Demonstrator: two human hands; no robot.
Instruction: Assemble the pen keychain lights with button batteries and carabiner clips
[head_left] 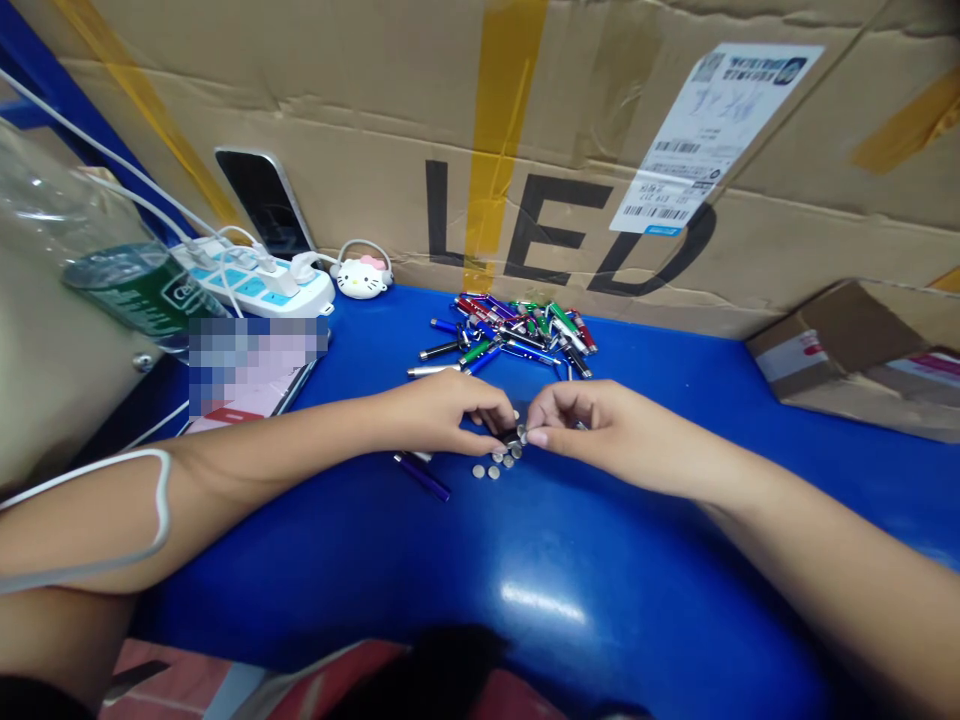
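Two grips, left hand (448, 420) and right hand (592, 425), clenched on a small dark part (513, 435); open counter (525, 570) toward the near edge.

- I read "LED" in large black capitals (517, 225) on the cardboard carton (375, 100).
- I confirm barcodes (656, 212) on the white shipping label (709, 125) stuck to that carton; its small print is too fine for me to read.
- I cannot read the green label (139, 290) on the plastic bottle (52, 190).
- The red-and-white strip (795, 365) on the torn cardboard box (840, 345) is also illegible.
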